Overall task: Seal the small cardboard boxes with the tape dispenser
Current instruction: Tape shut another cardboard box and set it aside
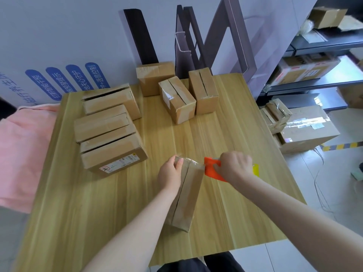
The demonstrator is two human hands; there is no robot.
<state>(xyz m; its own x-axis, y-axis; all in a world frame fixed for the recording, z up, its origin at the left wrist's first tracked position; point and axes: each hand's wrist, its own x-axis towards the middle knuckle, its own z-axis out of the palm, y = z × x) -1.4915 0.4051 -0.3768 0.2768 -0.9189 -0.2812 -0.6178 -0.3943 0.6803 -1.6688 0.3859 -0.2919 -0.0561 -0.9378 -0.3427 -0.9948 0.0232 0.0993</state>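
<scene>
- Closed round the orange plastic tape dispenser (211, 167), my right grip (233, 165) holds it against the far right corner of the long brown cardboard box (188, 193). A yellow part of the tool shows past the knuckles.
- My left grip (170, 171) has its fingers curled over the far left corner of the same box, clamping it.
- That box lies near the front middle of the pale wooden surface (225, 124). Its length runs away from me, and a dark open seam shows between the top flaps.
- A strip of clear shiny tape (191, 160) spans the far end, from the left fingers to the dispenser's mouth. I judge the step in hand is laying and cutting this strip.
- To do it well I would hold the tape taut and low, so it lands flat without wrinkles, and press it down before tearing.
- I would tilt the dispenser so its blade bites the tape right at the box edge. I cannot see the blade from here, so fingers belong well away from that side.
- The left grip should bear down hard, since a light box will likely slide or tip under the pull.
- The long seam looks untaped, so I judge this box is not yet sealed.
- A cluster of flat brown cartons (110, 134) sits at the left and three upright brown cartons (176, 99) at the back, well apart from the work. Several show open seams.
</scene>
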